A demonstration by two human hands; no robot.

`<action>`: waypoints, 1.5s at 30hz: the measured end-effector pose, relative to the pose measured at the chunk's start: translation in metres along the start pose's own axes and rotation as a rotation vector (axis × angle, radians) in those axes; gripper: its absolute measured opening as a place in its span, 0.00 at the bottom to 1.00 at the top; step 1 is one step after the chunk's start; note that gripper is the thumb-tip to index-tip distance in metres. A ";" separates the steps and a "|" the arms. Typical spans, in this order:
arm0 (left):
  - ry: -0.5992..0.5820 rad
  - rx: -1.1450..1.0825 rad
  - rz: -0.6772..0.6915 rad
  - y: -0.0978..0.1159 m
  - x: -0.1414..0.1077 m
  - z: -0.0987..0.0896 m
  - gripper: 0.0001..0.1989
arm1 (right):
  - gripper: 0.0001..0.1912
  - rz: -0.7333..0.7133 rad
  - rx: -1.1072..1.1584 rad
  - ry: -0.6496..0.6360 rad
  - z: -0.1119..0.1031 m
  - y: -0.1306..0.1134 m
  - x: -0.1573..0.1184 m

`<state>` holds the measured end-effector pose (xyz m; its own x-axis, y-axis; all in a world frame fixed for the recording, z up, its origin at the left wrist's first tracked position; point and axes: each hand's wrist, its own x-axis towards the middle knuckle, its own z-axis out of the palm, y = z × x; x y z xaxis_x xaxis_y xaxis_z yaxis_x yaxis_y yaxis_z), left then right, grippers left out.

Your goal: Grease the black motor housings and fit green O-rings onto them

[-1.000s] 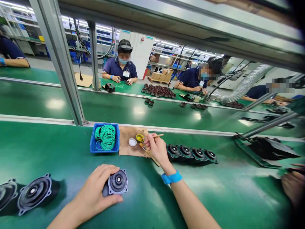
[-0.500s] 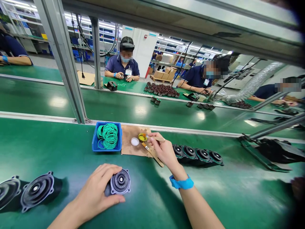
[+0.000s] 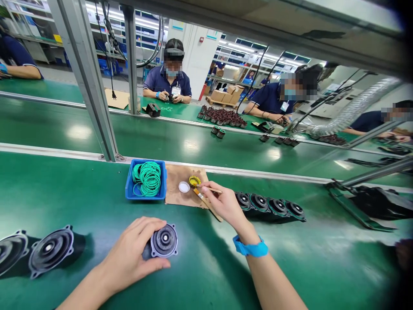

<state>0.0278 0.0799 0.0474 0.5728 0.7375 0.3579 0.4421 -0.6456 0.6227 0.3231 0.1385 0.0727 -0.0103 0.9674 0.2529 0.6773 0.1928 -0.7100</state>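
Note:
My left hand is wrapped round the side of a round dark metal housing, which stands on the green bench with its ringed face up. My right hand pinches the wooden handle of a brush, whose tip is at a small yellow pot. A white lid and a second brush lie beside the pot on stained brown cardboard. Left of the cardboard, a blue bin holds green rings.
Two more housings stand at the left. Several housings with green rings line up behind my right hand. A black object lies at the right. Metal posts rise behind the bench; several people sit across the belt.
The brush tip has dipped lower at the yellow pot, with its handle now flatter. The whole view has shifted slightly. My left hand still holds the housing in the same place.

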 end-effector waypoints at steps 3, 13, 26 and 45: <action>-0.003 -0.005 -0.005 0.000 0.000 0.000 0.28 | 0.15 -0.002 -0.002 -0.014 0.000 0.000 -0.001; 0.004 0.006 0.005 -0.002 0.000 0.001 0.28 | 0.15 0.015 0.056 0.095 -0.008 -0.003 -0.002; 0.006 -0.005 -0.019 -0.005 -0.004 0.004 0.28 | 0.31 0.199 0.254 0.261 0.011 0.010 0.003; -0.064 -0.189 -0.207 0.009 0.004 -0.004 0.37 | 0.25 0.275 1.008 -0.107 0.012 -0.058 -0.039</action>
<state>0.0309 0.0778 0.0570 0.5283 0.8321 0.1688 0.4210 -0.4293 0.7990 0.2753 0.0916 0.0959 -0.0473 0.9986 -0.0248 -0.2592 -0.0362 -0.9651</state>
